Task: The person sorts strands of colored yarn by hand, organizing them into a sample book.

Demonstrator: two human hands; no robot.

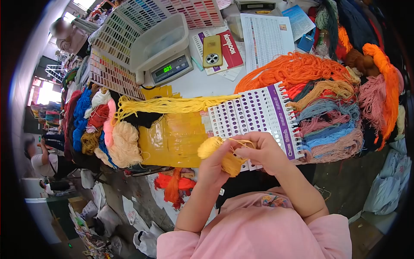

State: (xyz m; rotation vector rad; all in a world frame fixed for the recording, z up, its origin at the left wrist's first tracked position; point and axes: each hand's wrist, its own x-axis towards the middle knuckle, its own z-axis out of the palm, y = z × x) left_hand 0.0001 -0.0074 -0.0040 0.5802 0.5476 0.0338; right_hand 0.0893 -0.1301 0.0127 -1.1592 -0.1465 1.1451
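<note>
A bundle of yellow thread [233, 165] is gripped in my left hand [214, 167], bulging out above and beside the fingers. My right hand [266, 151] is closed at the bundle's right side, fingers on a loop of its yellow strands. Just beyond both hands lie white thread cards with rows of punched holes [233, 116], one with a purple band [284, 118]. A long hank of brighter yellow thread [172, 105] stretches across the table from the left onto the cards. Under it is a yellow taped surface [172, 140].
A scale [172, 71] reading 0.05 carries a white plastic tub [160, 41]. Colour charts [114, 36] stand behind it. A phone [212, 51] rests on a red notebook [232, 49]. Orange thread [280, 71] and multicoloured hanks [330, 116] are piled right; cream thread [125, 144] sits left.
</note>
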